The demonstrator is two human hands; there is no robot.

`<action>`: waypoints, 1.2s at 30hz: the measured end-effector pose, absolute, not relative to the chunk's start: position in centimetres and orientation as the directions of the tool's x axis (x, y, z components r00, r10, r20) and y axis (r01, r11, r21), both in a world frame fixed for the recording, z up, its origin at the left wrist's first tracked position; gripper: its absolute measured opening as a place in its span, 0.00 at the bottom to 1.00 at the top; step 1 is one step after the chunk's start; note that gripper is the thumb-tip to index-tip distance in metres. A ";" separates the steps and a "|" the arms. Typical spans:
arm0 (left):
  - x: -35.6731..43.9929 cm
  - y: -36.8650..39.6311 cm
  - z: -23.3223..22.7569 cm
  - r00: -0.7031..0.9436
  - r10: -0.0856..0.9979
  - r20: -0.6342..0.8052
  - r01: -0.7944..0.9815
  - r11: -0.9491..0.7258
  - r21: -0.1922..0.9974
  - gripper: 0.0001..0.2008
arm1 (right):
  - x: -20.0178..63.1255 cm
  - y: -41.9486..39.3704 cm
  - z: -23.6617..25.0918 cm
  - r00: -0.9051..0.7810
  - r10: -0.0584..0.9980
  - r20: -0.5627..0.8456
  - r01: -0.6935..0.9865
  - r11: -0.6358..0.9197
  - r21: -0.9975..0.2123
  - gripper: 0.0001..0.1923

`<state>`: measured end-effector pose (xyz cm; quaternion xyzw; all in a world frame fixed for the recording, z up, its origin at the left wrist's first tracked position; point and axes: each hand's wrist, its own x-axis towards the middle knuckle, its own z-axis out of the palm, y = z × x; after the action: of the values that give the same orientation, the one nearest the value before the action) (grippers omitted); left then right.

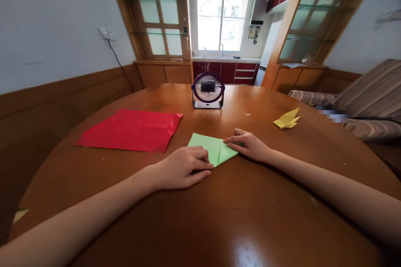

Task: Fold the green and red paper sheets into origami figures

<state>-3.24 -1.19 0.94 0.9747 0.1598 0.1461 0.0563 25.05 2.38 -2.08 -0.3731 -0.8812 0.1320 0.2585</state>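
Observation:
A folded light-green paper [210, 146] lies flat on the round wooden table [238, 217] in front of me. My left hand [183, 167] presses on its near-left corner with fingers curled, fingertips on the paper's lower edge. My right hand [249, 144] rests on its right corner, fingers pointing left along a fold. Both hands hold the sheet down against the table.
A large red paper sheet [131, 130] lies to the left. A small purple desk fan [208, 90] stands at the table's far middle. A folded yellow paper figure [287, 119] sits to the right. A striped sofa [369, 104] is beyond the table's right edge.

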 end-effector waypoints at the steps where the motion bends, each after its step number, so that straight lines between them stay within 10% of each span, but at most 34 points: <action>1: -3.2 -1.2 1.0 0.910 0.322 0.263 0.294 -0.946 0.140 0.14 | 25.1 2.4 -2.1 -0.589 0.725 0.357 0.588 0.687 -0.426 0.18; 36: -2.2 -1.5 -0.2 0.920 0.247 0.305 0.290 -0.951 -0.106 0.18 | 25.0 2.3 -1.8 -0.575 0.724 0.382 0.539 0.686 -0.489 0.16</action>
<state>-2.18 -1.50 -0.20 0.9769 0.1374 0.1456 -0.0747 24.96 2.34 -1.76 -0.3616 -0.8726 0.1618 0.2859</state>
